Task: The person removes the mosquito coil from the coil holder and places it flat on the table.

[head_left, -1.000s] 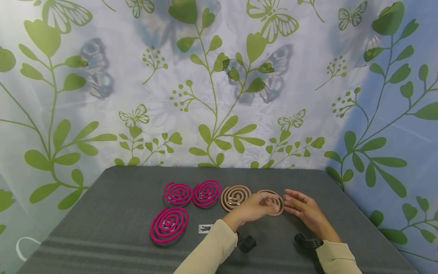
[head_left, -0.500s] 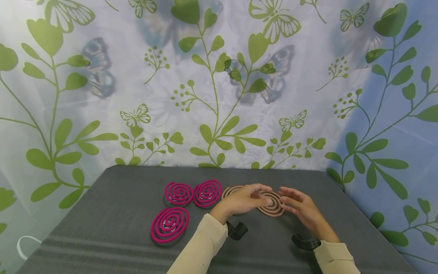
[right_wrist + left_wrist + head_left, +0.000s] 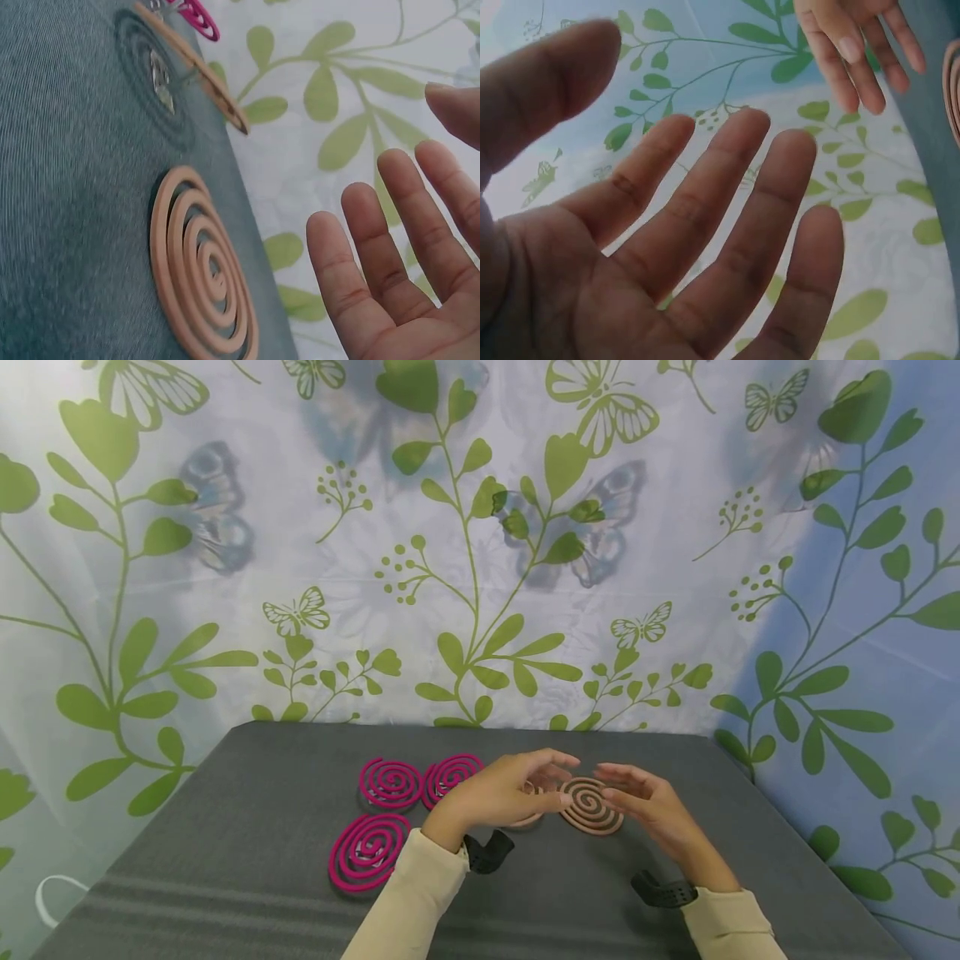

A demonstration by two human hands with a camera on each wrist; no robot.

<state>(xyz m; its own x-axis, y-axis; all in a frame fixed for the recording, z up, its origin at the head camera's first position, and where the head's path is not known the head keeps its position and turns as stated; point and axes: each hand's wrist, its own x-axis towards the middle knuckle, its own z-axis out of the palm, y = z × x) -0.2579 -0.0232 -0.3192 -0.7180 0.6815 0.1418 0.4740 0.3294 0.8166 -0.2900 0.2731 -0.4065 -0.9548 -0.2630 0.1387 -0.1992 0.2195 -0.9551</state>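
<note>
A tan mosquito coil (image 3: 592,807) lies flat on the table; the right wrist view shows its spiral whole, with no stand visible under it. My left hand (image 3: 491,789) hovers left of it, fingers spread and loosely bent, holding nothing. On the coil's other side is my right hand (image 3: 663,817), also holding nothing, its fingers apart in the right wrist view. A second tan coil (image 3: 206,71) sits raised on a metal stand (image 3: 160,82); in the head view my left hand mostly hides it. Pink mosquito coils (image 3: 392,785) stand farther left.
Another pink coil (image 3: 371,852) is nearer the front of the grey table (image 3: 225,843), and one more (image 3: 450,779) is partly behind my left hand. A patterned curtain (image 3: 480,568) hangs behind the table. A white loop (image 3: 47,902) is at the left edge.
My left hand has drawn leftward off the right tan coil, and now covers much of the other tan coil. A flat metal stand is now hidden by my left arm. My right hand has shifted slightly left.
</note>
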